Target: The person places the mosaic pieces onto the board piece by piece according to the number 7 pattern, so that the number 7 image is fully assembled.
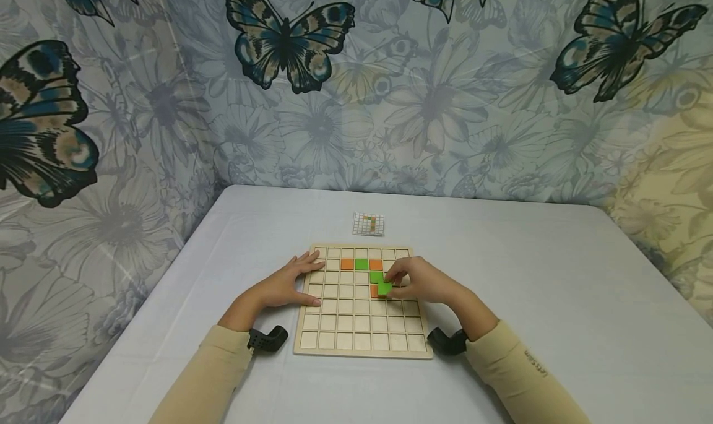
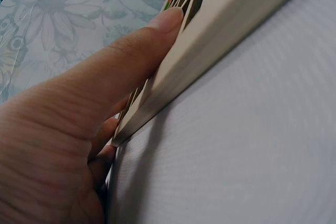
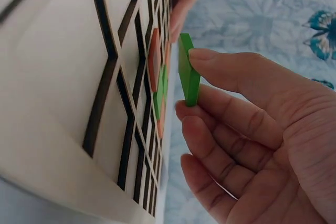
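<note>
A wooden grid board lies flat on the white table. My left hand rests on its left edge, thumb and fingers spread apart; the left wrist view has the thumb lying over the rim. Between thumb and fingers my right hand pinches a green square tile, raised off the board and tilted. Beneath it, an orange tile is partly hidden in the head view. Also in cells are a green tile and, in an upper row, orange, green and orange tiles.
Behind the board lies a small card printed with a grid and coloured squares. The white table reaches back to a wall hung with butterfly-patterned cloth. Black straps with camera mounts sit at both wrists.
</note>
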A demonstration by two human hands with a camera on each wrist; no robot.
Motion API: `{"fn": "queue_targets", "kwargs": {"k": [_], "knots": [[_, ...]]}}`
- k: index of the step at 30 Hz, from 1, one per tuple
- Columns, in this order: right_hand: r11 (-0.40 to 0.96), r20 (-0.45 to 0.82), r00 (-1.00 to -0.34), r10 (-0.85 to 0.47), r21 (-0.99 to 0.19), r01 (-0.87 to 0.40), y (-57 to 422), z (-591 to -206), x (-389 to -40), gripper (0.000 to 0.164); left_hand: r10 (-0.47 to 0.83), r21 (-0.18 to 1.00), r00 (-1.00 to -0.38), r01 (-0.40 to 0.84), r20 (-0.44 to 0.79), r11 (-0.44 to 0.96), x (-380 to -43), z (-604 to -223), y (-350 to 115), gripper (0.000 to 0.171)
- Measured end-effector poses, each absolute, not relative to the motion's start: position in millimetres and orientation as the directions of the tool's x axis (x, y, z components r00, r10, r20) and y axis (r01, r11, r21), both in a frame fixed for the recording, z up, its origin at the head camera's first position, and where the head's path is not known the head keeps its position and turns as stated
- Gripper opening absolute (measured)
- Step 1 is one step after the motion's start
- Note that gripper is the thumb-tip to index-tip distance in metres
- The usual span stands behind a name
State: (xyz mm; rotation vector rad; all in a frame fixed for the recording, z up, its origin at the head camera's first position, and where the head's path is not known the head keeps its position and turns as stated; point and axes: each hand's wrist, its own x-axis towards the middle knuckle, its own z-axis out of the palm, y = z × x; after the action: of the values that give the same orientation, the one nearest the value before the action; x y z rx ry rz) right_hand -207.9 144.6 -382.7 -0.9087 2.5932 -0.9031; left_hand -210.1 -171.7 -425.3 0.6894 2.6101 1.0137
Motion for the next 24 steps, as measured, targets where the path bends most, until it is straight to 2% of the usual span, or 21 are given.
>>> {"fn": "queue_targets", "kwargs": {"k": [16, 24], "knots": [[0.561, -0.049, -0.713, -0.699, -0.656, -0.504, 134.2, -385.7, -199.0, 0.018, 0.515, 0.692, -0.854, 0.328, -0.073, 0.643, -209.5, -424.2, -171.0, 0.086], [0.575, -0.091, -0.715, -0.693, -0.668, -0.473, 131.7, -386.3, -196.7, 0.020, 0.513, 0.688, -0.855, 0.325, -0.080, 0.649, -209.2, -423.6, -171.4, 0.086]]}}
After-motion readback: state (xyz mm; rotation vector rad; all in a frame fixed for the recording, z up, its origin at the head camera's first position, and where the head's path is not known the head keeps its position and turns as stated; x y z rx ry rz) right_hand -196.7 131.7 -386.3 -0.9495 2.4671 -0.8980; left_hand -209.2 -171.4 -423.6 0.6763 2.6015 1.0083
